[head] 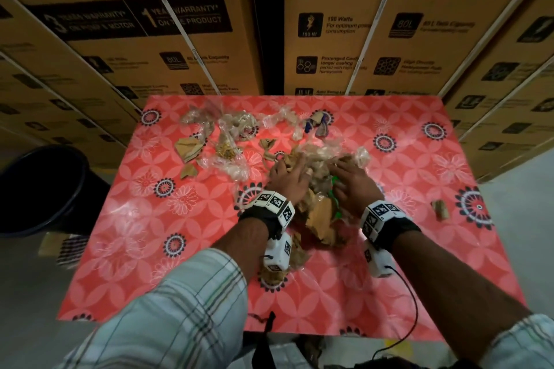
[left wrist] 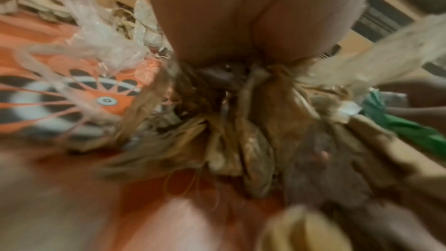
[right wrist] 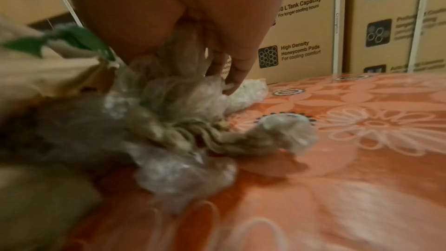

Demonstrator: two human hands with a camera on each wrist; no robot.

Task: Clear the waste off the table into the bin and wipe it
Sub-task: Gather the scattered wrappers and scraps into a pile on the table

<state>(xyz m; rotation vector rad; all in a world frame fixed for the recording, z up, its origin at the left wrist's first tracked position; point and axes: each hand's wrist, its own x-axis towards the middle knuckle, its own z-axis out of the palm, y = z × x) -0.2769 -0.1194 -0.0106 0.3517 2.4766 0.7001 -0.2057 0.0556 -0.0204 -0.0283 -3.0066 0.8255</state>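
Note:
A red flowered table (head: 144,219) carries loose waste: clear plastic wrap, brown cardboard scraps and a green scrap (head: 333,189). A heap of it (head: 320,216) lies in the middle. My left hand (head: 287,174) rests on the heap's left side, fingers spread over cardboard. My right hand (head: 352,181) lies on its right side, on crumpled plastic. In the left wrist view my palm (left wrist: 241,16) covers the blurred heap (left wrist: 241,140). The right wrist view has a fingertip (right wrist: 233,85) pressing into plastic wrap (right wrist: 183,102). More scraps (head: 227,135) lie further back.
A dark bin (head: 39,189) stands on the floor left of the table. One small cardboard piece (head: 440,210) lies alone near the right edge. Tall printed cartons (head: 389,39) wall in the table's far side and both flanks.

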